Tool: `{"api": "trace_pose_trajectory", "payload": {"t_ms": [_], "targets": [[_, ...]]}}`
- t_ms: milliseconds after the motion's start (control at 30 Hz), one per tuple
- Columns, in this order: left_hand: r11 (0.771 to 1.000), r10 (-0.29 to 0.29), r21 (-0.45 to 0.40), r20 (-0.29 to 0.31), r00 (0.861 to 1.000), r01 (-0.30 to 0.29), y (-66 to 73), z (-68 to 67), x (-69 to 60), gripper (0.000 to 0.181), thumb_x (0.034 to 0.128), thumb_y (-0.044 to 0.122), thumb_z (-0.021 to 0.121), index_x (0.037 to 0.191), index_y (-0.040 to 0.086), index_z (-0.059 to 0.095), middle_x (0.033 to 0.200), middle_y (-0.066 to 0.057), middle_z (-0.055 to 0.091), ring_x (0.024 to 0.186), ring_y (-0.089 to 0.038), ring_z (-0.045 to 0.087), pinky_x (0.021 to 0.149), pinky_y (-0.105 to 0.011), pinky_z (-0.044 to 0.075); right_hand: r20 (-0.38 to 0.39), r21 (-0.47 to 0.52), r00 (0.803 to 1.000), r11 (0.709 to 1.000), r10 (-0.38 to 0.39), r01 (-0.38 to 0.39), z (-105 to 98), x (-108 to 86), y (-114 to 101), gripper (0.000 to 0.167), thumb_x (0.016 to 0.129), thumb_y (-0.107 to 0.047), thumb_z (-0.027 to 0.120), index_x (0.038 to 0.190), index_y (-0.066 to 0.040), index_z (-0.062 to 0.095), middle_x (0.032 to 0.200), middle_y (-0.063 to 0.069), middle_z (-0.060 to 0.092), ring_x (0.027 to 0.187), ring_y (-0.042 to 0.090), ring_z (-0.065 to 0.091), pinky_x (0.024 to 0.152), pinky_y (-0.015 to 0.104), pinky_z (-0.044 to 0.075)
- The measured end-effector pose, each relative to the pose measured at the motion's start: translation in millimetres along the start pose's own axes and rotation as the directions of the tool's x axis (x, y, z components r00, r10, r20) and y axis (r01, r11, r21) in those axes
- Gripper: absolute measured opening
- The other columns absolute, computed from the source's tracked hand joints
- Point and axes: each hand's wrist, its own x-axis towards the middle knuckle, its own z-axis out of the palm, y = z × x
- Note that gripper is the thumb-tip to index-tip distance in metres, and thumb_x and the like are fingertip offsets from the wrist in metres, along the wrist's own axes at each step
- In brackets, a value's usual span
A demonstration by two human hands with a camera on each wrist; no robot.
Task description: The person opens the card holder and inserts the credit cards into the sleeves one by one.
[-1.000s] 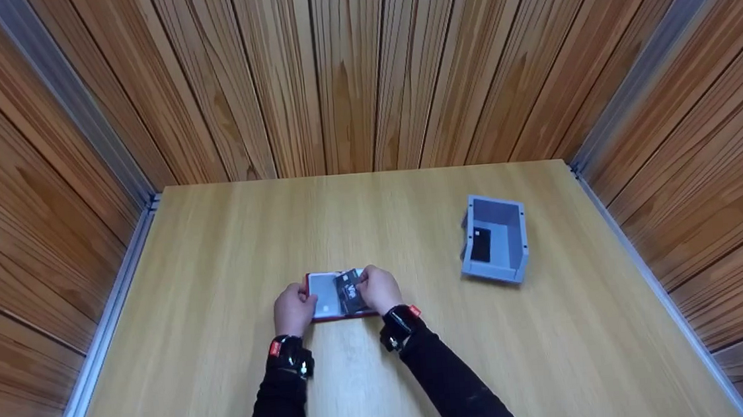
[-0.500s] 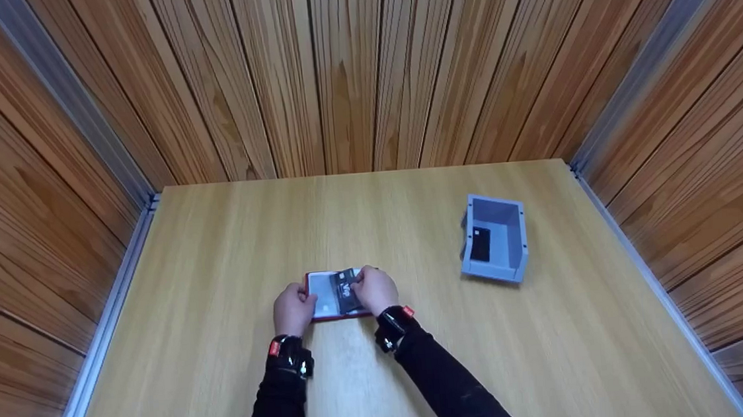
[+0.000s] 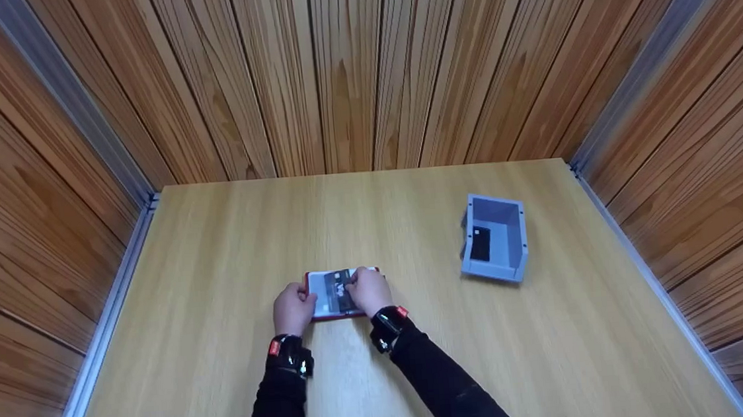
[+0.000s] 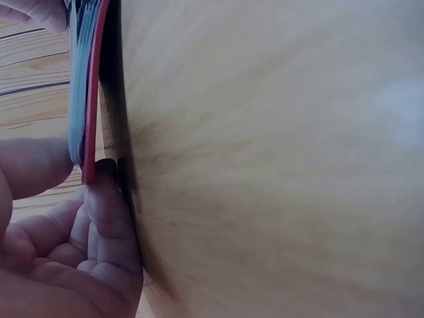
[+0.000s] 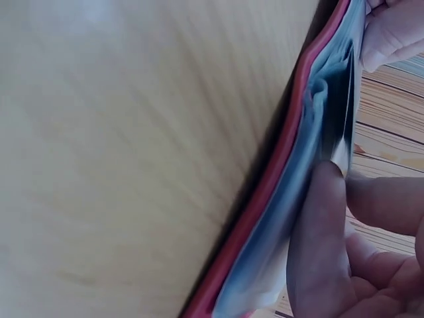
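A red card holder with clear plastic sleeves lies spread like a book on the table. At its left edge my left hand pinches the red cover and sleeves between thumb and fingers, as the left wrist view shows. A dark card with pale lettering lies over the holder's middle, its left part within the clear left sleeve. My right hand pinches the card's right edge between thumb and finger. That hand covers much of the holder's right page.
To the right stands a grey plastic bin with a black card inside, against its left wall. Wood-panelled walls enclose the wooden table at the back and both sides.
The dark card has slid left into the clear sleeve and straightened from its tilt. My right hand has moved left with it. The left hand keeps its place on the holder.
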Motion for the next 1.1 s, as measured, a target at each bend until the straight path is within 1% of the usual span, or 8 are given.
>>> {"api": "trace_pose_trajectory", "payload": {"t_ms": [100, 200, 400, 567, 767, 867, 933, 1100], "targets": [[1.000, -0.004, 0.008, -0.004, 1.000, 0.004, 0.8, 0.1, 0.0, 0.019, 0.0847, 0.006, 0.071, 0.099, -0.006, 0.065, 0.081, -0.011, 0.062, 0.080, -0.030, 0.059, 0.075, -0.044, 0.047, 0.009, -0.008, 1.000, 1.000, -0.016, 0.016, 1.0, -0.5, -1.9, 0.009, 0.084, -0.007, 0.072, 0.085, -0.001, 0.066, 0.081, 0.010, 0.069, 0.078, 0.029, 0.067, 0.071, 0.040, 0.052], [1.000, -0.031, 0.004, 0.014, 0.999, 0.031, 1.2, 0.5, 0.4, 0.022, 0.0867, 0.007, 0.070, 0.103, -0.007, 0.064, 0.084, -0.012, 0.063, 0.082, -0.030, 0.060, 0.077, -0.044, 0.047, 0.037, -0.025, 0.999, 1.000, -0.008, 0.009, 2.6, -1.0, -3.9, 0.008, 0.085, -0.008, 0.071, 0.088, -0.001, 0.067, 0.084, 0.011, 0.070, 0.081, 0.028, 0.067, 0.072, 0.039, 0.052], [0.999, -0.048, -0.004, 0.027, 0.998, 0.048, 0.9, 0.5, 1.4, 0.025, 0.0871, 0.008, 0.069, 0.106, -0.008, 0.064, 0.088, -0.014, 0.064, 0.086, -0.031, 0.060, 0.080, -0.045, 0.047, 0.071, -0.068, 0.997, 0.998, -0.011, 0.016, 1.3, -2.4, -9.3, 0.014, 0.088, -0.011, 0.069, 0.097, 0.000, 0.071, 0.091, 0.012, 0.072, 0.087, 0.029, 0.068, 0.076, 0.040, 0.052], [0.998, -0.055, -0.020, 0.032, 0.998, 0.055, 1.1, 0.3, 1.6, 0.024, 0.0871, 0.007, 0.070, 0.105, -0.008, 0.064, 0.089, -0.015, 0.064, 0.085, -0.031, 0.060, 0.078, -0.045, 0.048, 0.084, -0.029, 0.996, 1.000, -0.007, 0.010, 2.3, -2.8, -11.5, 0.016, 0.089, -0.010, 0.068, 0.100, 0.000, 0.072, 0.094, 0.012, 0.072, 0.089, 0.028, 0.068, 0.078, 0.039, 0.052], [0.997, -0.070, -0.018, 0.036, 0.997, 0.070, 2.4, 0.7, 1.5, 0.022, 0.0883, 0.008, 0.069, 0.104, -0.006, 0.064, 0.089, -0.014, 0.064, 0.086, -0.030, 0.060, 0.079, -0.044, 0.047, 0.104, 0.019, 0.994, 1.000, -0.024, 0.022, 5.9, -2.7, -12.0, 0.013, 0.089, -0.007, 0.067, 0.097, 0.001, 0.072, 0.093, 0.012, 0.071, 0.089, 0.028, 0.067, 0.080, 0.039, 0.052], [0.998, -0.063, -0.015, 0.035, 0.997, 0.063, 1.8, 0.9, 1.6, 0.022, 0.0888, 0.008, 0.069, 0.105, -0.007, 0.065, 0.090, -0.014, 0.064, 0.087, -0.030, 0.060, 0.080, -0.044, 0.047, 0.106, 0.027, 0.994, 0.999, -0.038, 0.035, 7.0, -2.3, -12.1, 0.013, 0.089, -0.008, 0.067, 0.097, 0.001, 0.072, 0.093, 0.012, 0.071, 0.089, 0.029, 0.067, 0.080, 0.039, 0.051], [0.999, -0.042, -0.006, 0.029, 0.999, 0.043, 1.2, 0.8, 1.8, 0.023, 0.0887, 0.009, 0.070, 0.104, -0.008, 0.064, 0.089, -0.015, 0.065, 0.086, -0.031, 0.061, 0.079, -0.045, 0.048, 0.104, 0.021, 0.993, 0.999, -0.049, 0.047, 7.2, -2.4, -12.3, 0.013, 0.089, -0.008, 0.067, 0.096, 0.000, 0.073, 0.092, 0.011, 0.071, 0.089, 0.028, 0.067, 0.079, 0.039, 0.051], [1.000, -0.024, 0.005, 0.028, 0.999, 0.024, -0.6, 0.9, 2.5, 0.024, 0.0888, 0.009, 0.070, 0.104, -0.009, 0.064, 0.086, -0.014, 0.064, 0.083, -0.031, 0.060, 0.077, -0.045, 0.048, 0.112, 0.003, 0.992, 0.999, -0.052, 0.052, 6.7, -3.3, -13.1, 0.013, 0.090, -0.011, 0.067, 0.096, 0.000, 0.073, 0.091, 0.010, 0.071, 0.088, 0.027, 0.067, 0.078, 0.039, 0.051]]}}
